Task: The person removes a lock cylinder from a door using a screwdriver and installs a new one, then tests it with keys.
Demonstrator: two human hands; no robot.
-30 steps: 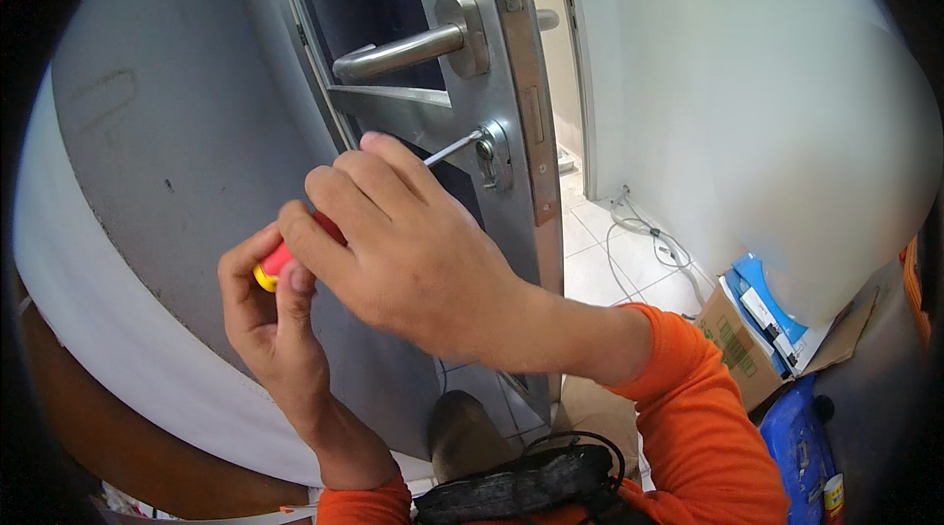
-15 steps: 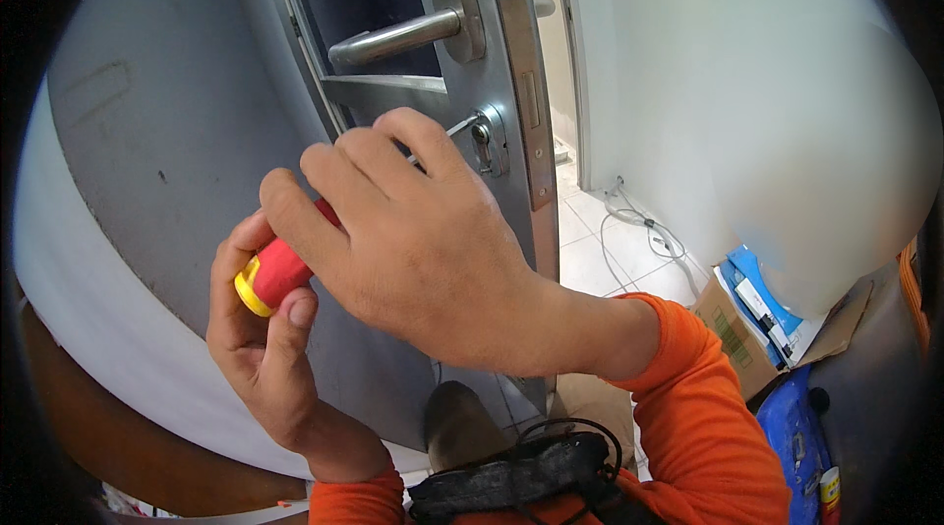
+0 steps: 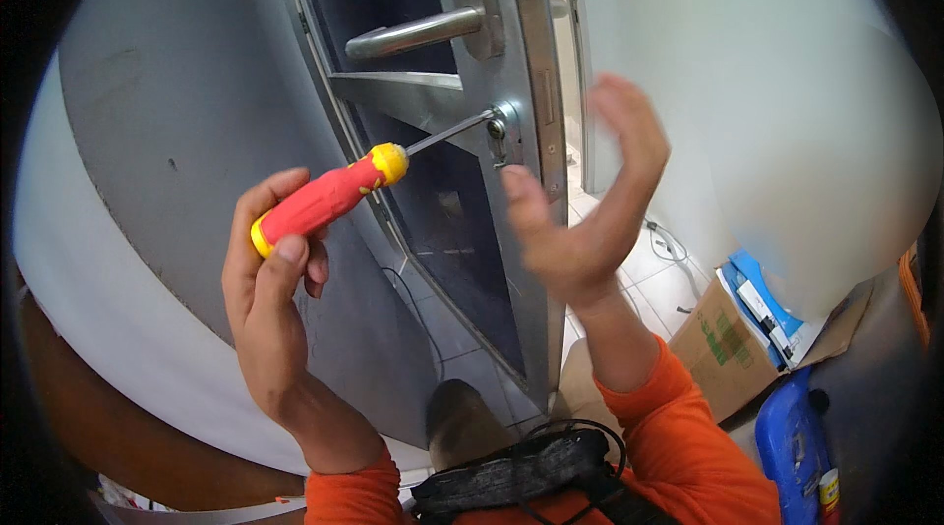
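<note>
My left hand [image 3: 270, 294] grips the rear end of a screwdriver [image 3: 329, 199] with a red and yellow handle. Its metal shaft slants up to the right, and the tip meets the upper part of the lock plate [image 3: 501, 132] on the metal door [image 3: 534, 260]. Right of the lock, my right hand [image 3: 595, 215] is raised with thumb and fingers apart, holding nothing; its fingers are smeared by motion. Above the lock sits a lever door handle [image 3: 423, 31]. A small bright piece, perhaps a screw, shows at the lower part of the plate.
A cardboard box [image 3: 723, 338] with papers and a blue folder stands at the right by the white wall [image 3: 708, 73]. A blue plastic item [image 3: 787, 437] lies nearer. Cables [image 3: 669, 242] run over the tiled floor. A black pouch [image 3: 511, 471] hangs at my waist.
My right hand has left the screwdriver and moved right, its fingers opening. My left hand still holds the handle end. The screwdriver handle and shaft are now uncovered.
</note>
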